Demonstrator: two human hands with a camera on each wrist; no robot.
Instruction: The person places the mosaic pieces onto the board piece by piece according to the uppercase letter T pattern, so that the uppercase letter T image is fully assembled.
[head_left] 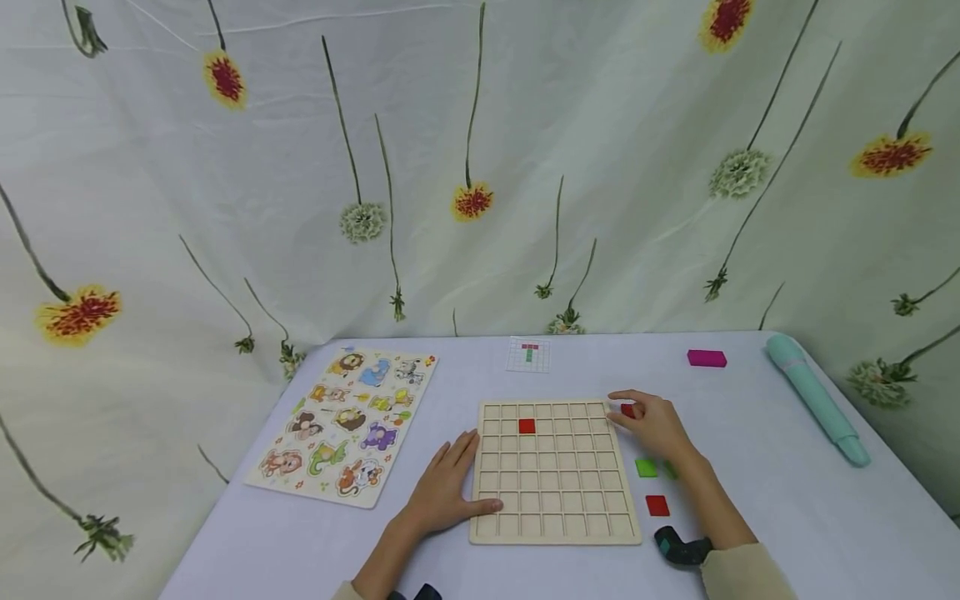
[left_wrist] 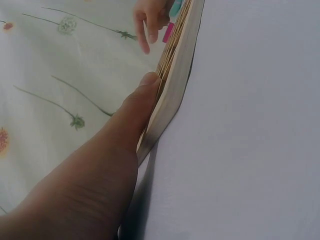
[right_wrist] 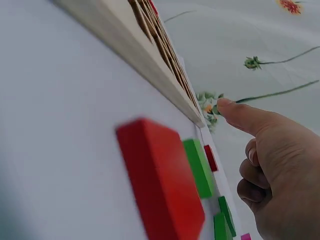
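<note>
A wooden grid board (head_left: 555, 481) lies on the white table, and a red tile (head_left: 527, 426) sits in one of its cells, in the second row from the far edge and the third column from the left. At the board's left edge rests the left hand (head_left: 444, 486), its fingers extended along the rim and its thumb laid over the frame near the board's near left corner, pressing on the wood rather than gripping it. The right hand (head_left: 649, 422) is just off the board's far right corner, with thumb and index finger extended and apart; it appears to grasp nothing. A second red tile (head_left: 627, 410) shows between those two fingers, just right of the same corner, and the right wrist view shows it down on the table. To the right of the board lie a green tile (head_left: 646, 467), another green piece (head_left: 671, 469) partly hidden by the right forearm, and, nearer the viewer, a third red tile (head_left: 657, 506). Beyond the board's far edge is a small gridded card (head_left: 528, 355) with a red and green T shape. A magenta block (head_left: 707, 358) lies beyond the board to its right, and a teal roll (head_left: 817, 400) lies farther right. Left of the board, well apart from it, is an animal puzzle (head_left: 343, 425).
</note>
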